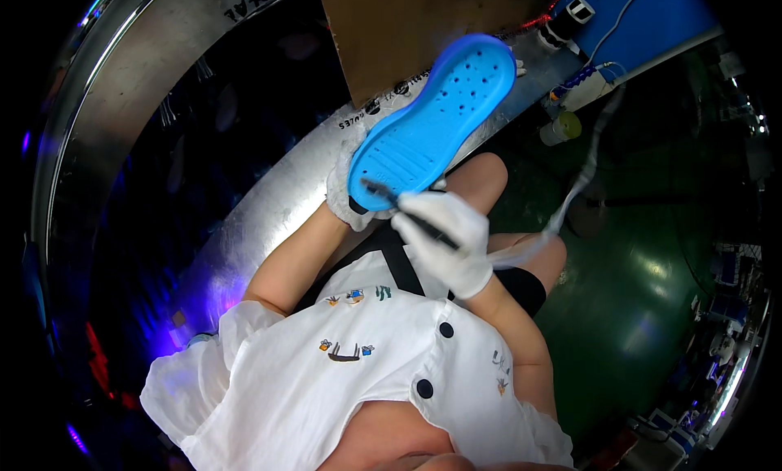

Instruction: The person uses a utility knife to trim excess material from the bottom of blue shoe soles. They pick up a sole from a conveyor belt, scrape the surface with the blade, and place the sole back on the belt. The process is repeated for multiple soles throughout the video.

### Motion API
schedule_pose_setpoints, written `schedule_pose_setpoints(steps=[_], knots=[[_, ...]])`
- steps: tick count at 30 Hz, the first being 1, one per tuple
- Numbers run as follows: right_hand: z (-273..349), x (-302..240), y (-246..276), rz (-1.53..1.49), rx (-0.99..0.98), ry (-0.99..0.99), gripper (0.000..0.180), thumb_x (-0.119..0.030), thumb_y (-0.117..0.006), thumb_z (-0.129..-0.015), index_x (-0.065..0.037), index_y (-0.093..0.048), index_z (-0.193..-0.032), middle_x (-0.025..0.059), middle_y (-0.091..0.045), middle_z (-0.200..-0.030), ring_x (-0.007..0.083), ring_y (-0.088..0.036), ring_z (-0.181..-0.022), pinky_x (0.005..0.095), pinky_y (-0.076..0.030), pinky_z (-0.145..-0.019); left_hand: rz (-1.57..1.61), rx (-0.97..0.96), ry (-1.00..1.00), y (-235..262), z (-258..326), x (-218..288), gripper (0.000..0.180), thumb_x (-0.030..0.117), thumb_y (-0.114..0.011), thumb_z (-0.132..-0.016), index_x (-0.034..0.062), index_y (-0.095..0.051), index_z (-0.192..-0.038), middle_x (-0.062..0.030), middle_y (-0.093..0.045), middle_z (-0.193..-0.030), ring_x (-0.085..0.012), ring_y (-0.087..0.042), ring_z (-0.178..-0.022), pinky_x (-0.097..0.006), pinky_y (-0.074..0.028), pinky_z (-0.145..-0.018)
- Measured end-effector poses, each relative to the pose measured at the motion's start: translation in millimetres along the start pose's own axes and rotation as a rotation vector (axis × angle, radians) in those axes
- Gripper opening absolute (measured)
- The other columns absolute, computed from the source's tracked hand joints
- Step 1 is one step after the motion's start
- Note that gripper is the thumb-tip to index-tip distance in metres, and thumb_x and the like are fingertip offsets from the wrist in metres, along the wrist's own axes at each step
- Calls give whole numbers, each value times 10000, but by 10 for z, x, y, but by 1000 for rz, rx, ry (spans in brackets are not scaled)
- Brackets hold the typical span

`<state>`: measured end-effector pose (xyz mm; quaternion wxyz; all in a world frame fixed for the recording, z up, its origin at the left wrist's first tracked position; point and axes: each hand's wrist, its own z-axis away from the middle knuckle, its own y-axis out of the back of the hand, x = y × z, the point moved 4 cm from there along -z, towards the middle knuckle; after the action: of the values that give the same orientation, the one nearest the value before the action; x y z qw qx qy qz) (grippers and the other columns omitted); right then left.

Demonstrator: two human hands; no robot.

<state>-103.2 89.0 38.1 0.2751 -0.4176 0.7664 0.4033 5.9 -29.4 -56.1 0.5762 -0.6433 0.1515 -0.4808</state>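
Seated worker, both hands gloved in white; blue shoe sole (pixel 428 127) held up in front of the body, inner face toward the camera, slanting from lower left to upper right. Left hand (pixel 340 188) wraps the narrow, ridged end from the left and beneath, gripping it; most of its fingers hidden behind the sole. Right hand (pixel 448 236) just below and to the right of that same end, closed round a dark slim tool (pixel 427 228), slightly blurred; tool's tip lies over the narrow end, between the two hands in the view, though whether it touches the surface cannot be told. Wide end, pitted with small holes, reaches up and away, well apart from both hands, overlapping the edge of a brown cardboard sheet (pixel 399 39). Curved metal ledge (pixel 273 182) runs behind the left hand and beyond the sole. To the right: a short cylinder with a yellowish top (pixel 560 129) near the ledge, a pale hose (pixel 580 182) curving down toward the right wrist, green floor (pixel 643 284) below
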Motion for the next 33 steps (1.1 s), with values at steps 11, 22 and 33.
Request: schedule_pose_setpoints(steps=[11, 22, 33], knots=[[-99, -75, 94, -80, -330, -34, 202, -7, -753, -756, -3, -702, -951, 134, -706, -993, 243, -699, -869, 297, -549, -772, -374, 17, 95, -13, -32, 381, 603, 385, -597, -895, -94, -556, -1259, -284, -606, -1208, -346, -641, -1084, -397, -543, -931], [-177, 3, 293, 117, -285, 89, 196, -72, -754, -761, -54, -712, -951, 95, -712, -1009, 248, -688, -809, 314, -549, -706, -737, 162, 179, 59, -62, 520, 510, 456, -549, -922, 39, -644, -1199, -156, -662, -1126, -210, -644, -1035, -310, -486, -952], [-186, -363, 397, 491, -405, 290, 209, -110, -746, -748, -141, -717, -952, 20, -712, -1029, 191, -610, -596, 297, -508, -543, -1145, -94, -200, -251, 40, 803, 499, 495, -529, -928, 29, -674, -1032, -104, -660, -935, -162, -635, -889, -306, -518, -855]])
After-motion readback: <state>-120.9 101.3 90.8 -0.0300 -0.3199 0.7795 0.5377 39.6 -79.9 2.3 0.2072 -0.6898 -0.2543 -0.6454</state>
